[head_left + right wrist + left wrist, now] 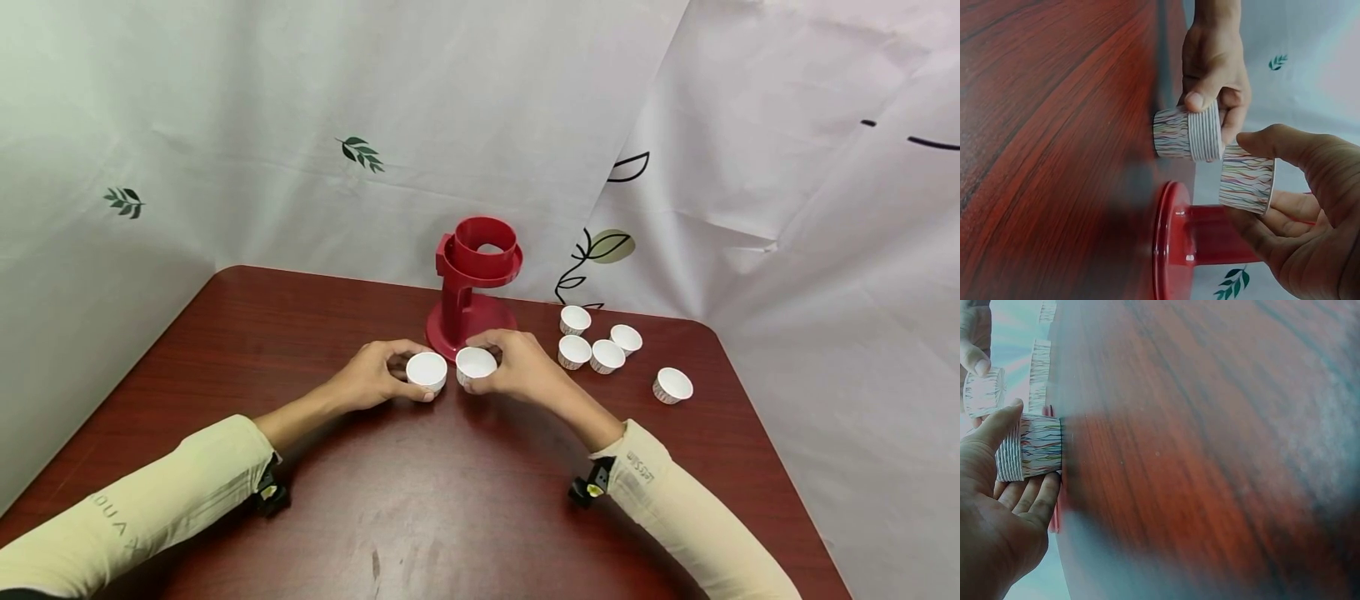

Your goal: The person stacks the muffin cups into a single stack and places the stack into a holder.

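Note:
My left hand point(372, 373) grips a stack of nested white paper baking cups point(1029, 447) by its layered rims, thumb on one side and fingers on the other. Colored wavy lines run down the stack's side, and its base is at the tabletop. Just to the right, my right hand point(519, 367) pinches a single paper baking cup point(1247, 178) between thumb and fingers, mouth up. This cup is held higher than the stack's rims, close beside them. Right behind both hands stands a red plastic stand point(472, 304) with a ring-shaped holder on top.
Several loose white baking cups point(607, 356) sit upright at the back right of the table, one point(672, 386) apart from the others. The dark red wooden table point(420, 500) meets white patterned cloth point(315, 225) at the back and sides.

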Demonstrator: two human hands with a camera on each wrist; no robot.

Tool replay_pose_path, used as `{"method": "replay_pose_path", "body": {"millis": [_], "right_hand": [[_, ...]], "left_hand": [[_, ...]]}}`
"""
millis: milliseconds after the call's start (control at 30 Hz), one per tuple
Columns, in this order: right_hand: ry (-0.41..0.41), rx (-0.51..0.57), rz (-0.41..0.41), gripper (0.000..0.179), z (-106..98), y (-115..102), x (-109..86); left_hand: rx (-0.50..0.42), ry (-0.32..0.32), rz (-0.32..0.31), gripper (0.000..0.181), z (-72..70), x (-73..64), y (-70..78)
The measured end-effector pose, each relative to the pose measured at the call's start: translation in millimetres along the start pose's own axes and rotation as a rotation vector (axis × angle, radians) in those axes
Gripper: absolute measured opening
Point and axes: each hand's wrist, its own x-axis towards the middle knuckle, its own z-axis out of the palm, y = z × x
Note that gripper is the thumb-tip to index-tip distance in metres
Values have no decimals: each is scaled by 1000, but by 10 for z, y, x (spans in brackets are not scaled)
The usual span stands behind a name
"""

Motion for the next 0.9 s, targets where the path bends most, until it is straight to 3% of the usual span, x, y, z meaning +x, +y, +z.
{"method": "replay_pose_path", "body": {"millis": [900], "right_hand": [[42,70,-77,60,84,-135,96]], "left_hand": [[-31,-9,20,59,11,6,0]]}}
